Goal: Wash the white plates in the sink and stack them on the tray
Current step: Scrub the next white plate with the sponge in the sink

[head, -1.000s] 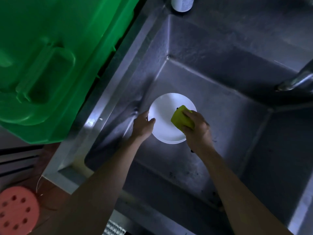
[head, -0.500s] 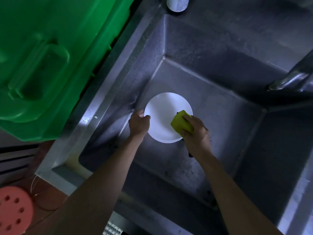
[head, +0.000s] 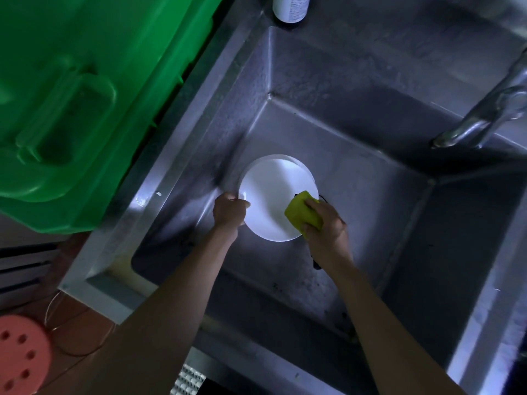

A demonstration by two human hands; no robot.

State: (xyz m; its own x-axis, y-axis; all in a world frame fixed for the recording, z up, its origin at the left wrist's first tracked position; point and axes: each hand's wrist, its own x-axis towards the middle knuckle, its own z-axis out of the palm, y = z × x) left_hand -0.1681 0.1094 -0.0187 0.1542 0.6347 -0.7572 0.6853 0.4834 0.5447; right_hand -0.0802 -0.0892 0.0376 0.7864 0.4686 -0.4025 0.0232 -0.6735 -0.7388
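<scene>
Two bare hands work low in a deep steel sink (head: 356, 115), dim light, lots of detail lost. Left hand (head: 229, 212) has fingers curled round the left rim of a white plate (head: 271, 201), thumb on the upper face, the other fingers hidden under the rim. Right hand (head: 325, 226) grips a yellow-green sponge (head: 302, 213), fingers curled over its top and pressing it onto the plate's lower right edge; thumb hidden behind the sponge. Plate is inside the sink, over the basin floor toward the left wall, tilted a bit; a second white rim peeks along its top edge, cannot tell whether that is another plate beneath or a blur. Cannot tell whether the plate touches the floor. Something small and dark shows just under the right wrist and beside the sponge, too dark to identify. Faucet (head: 482, 121) comes in from the right, cut off by the frame edge, no water visible. White bottle (head: 291, 7) on the back ledge, top cropped. Green plastic bin (head: 85, 104) fills the upper left, partly out of frame. Pink perforated stool (head: 21, 357) at lower left, cropped, thin wire loop on the floor beside it. Both forearms run off the bottom edge.
</scene>
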